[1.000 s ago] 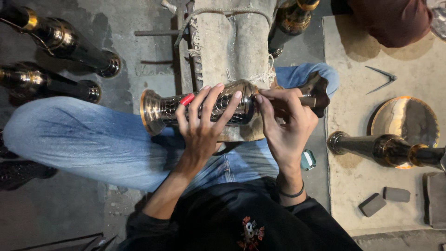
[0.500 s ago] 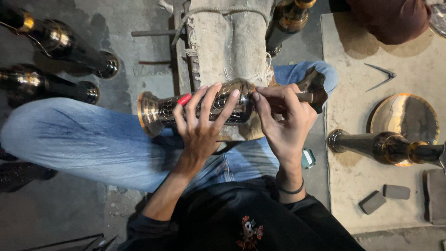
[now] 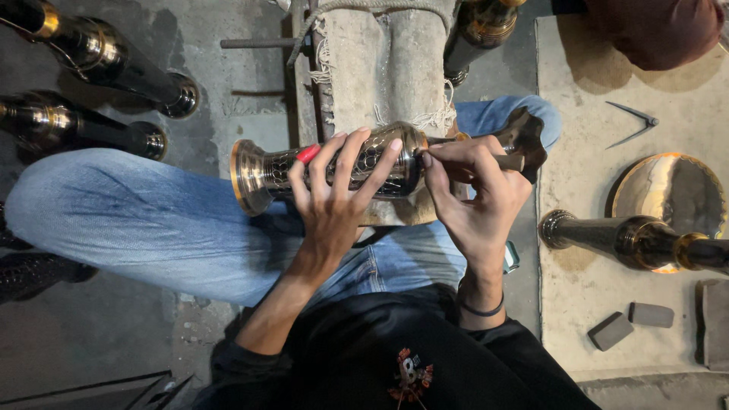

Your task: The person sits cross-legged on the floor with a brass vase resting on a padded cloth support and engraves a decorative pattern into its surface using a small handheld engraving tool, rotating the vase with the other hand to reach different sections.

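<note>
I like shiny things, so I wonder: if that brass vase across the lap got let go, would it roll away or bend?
The vase looks like stiff metal, so it probably wouldn't bend. Its round body lies sideways on a padded block, so it might roll if the left hand let go. The polished surface may be slippery.

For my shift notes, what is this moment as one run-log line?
left hand: fingers spread over vase | right hand: grip on tool, tip at vase | vase: lying on padded block
</note>
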